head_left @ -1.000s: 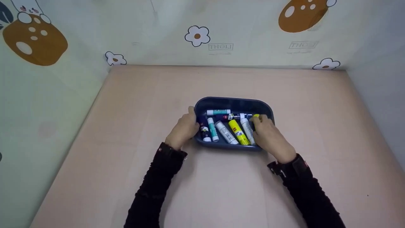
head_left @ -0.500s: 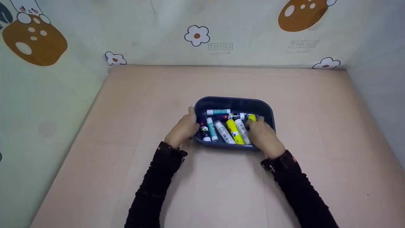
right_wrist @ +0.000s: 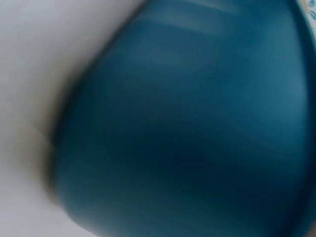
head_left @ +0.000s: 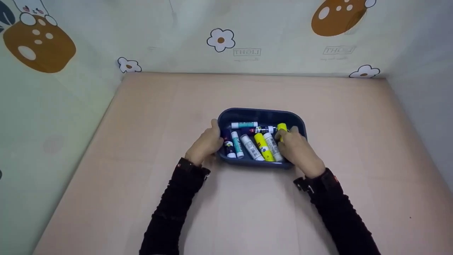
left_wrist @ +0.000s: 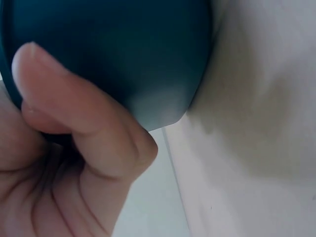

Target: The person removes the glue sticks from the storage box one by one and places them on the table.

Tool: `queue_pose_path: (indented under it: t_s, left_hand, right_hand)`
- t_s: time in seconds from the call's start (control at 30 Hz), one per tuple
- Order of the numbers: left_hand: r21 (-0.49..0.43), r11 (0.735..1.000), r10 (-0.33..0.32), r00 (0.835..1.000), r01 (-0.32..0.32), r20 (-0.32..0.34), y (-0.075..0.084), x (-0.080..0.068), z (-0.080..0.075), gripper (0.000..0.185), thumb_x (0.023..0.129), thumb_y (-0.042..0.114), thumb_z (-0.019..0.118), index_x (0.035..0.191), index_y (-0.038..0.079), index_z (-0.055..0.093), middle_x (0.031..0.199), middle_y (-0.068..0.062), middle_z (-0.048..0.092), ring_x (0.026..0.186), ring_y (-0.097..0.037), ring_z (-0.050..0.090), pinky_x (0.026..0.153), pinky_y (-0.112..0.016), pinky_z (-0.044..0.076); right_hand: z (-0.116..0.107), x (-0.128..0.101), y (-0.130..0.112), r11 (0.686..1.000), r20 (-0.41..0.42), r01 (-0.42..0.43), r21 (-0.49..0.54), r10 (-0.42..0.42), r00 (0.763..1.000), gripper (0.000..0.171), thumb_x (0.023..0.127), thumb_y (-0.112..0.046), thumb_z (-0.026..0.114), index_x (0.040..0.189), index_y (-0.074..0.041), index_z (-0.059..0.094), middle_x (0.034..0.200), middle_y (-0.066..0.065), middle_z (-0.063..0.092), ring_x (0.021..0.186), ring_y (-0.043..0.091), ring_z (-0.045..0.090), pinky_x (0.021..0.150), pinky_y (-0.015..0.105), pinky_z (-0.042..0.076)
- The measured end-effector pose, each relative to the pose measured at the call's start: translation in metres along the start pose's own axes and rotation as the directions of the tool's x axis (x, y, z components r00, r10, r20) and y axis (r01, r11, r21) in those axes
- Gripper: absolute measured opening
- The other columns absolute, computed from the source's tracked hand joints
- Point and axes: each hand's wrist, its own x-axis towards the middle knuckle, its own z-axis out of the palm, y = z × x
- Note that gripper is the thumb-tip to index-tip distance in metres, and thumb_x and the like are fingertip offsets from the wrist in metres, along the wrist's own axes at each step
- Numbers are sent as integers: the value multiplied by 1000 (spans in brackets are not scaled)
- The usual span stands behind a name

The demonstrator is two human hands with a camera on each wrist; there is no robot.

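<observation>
While the dark blue tray [head_left: 262, 115] sat at the centre of the frame on the pale pink counter [head_left: 247, 205], the left hand [head_left: 206, 144] gripped its left wall, fingers [left_wrist: 74, 108] curled against the outside and the thumb over the rim. At the tray's right end the right hand [head_left: 299, 150] reached inside, its fingers pinching a yellow glue stick [head_left: 282, 128] that stood tilted above the others. Several more glue sticks lay in the tray: a teal one [head_left: 244, 125] crosswise near the far wall, a second yellow one [head_left: 263, 147] and a white one [head_left: 273, 146] just left of the right hand. From the right wrist, only the blurred blue wall [right_wrist: 197, 128] showed.
</observation>
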Motion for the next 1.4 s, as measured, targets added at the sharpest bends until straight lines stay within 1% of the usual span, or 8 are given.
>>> queue_pose_path:
  t_s: [0.13,0.3,0.53,0.77,0.97,1.1,1.27,1.4]
  left_hand:
    - [17,1000,-2,1000,2,-12,0,0,0,56,89,3,43,137,-2,15,109,-30,57,67,-31,61,44,-29,47]
    - [5,1000,-14,1000,14,-3,0,1,0,51,90,3,42,134,-1,17,107,-30,57,59,-30,60,41,-28,45]
    - [18,999,-27,1000,26,5,0,0,1,56,91,4,42,138,-2,12,105,-30,58,55,-28,61,40,-27,45]
    - [18,999,-33,999,33,-1,1,-1,2,57,92,5,43,139,-2,11,107,-31,58,53,-28,62,41,-28,47]
    - [34,999,-27,1000,28,-9,2,0,2,60,93,7,44,140,-3,9,107,-30,58,59,-30,63,45,-29,47]
    - [28,999,-29,1000,29,-6,2,0,2,61,93,7,45,141,-3,8,107,-29,58,58,-28,62,46,-29,47]
    - [-7,999,-49,999,49,14,2,0,3,65,93,6,43,144,-2,2,110,-31,56,52,-28,62,44,-34,50]
    - [6,999,-52,999,52,12,2,0,3,65,93,6,43,144,-3,3,110,-31,56,51,-26,61,44,-32,50]
  right_hand:
    - [-18,-6,0,997,51,-16,72,13,999,26,91,-10,53,115,-4,61,103,20,48,76,25,48,62,30,44]
    - [-39,-13,6,992,56,-34,117,28,998,27,91,-11,54,117,-6,60,107,21,47,86,28,47,63,30,46]
    - [-58,-19,21,992,36,-39,119,35,999,27,92,-11,53,117,-4,58,108,26,47,88,31,46,66,33,47]
    - [-68,-23,38,992,70,-71,106,64,995,29,92,-10,52,120,-5,55,109,26,46,93,34,44,71,37,45]
    - [-67,-17,56,988,198,-139,75,122,973,29,93,-11,49,122,-3,49,113,27,44,95,34,44,72,35,44]
    - [-61,-11,69,985,271,-161,55,140,952,30,94,-12,47,122,0,49,115,30,43,94,34,44,67,31,45]
    - [-54,-6,80,980,304,-194,52,169,937,31,93,-11,48,122,1,48,116,32,42,89,33,46,63,28,44]
    - [-48,-4,86,978,330,-202,50,175,928,32,90,-7,49,120,2,49,111,31,42,82,30,49,60,27,45]
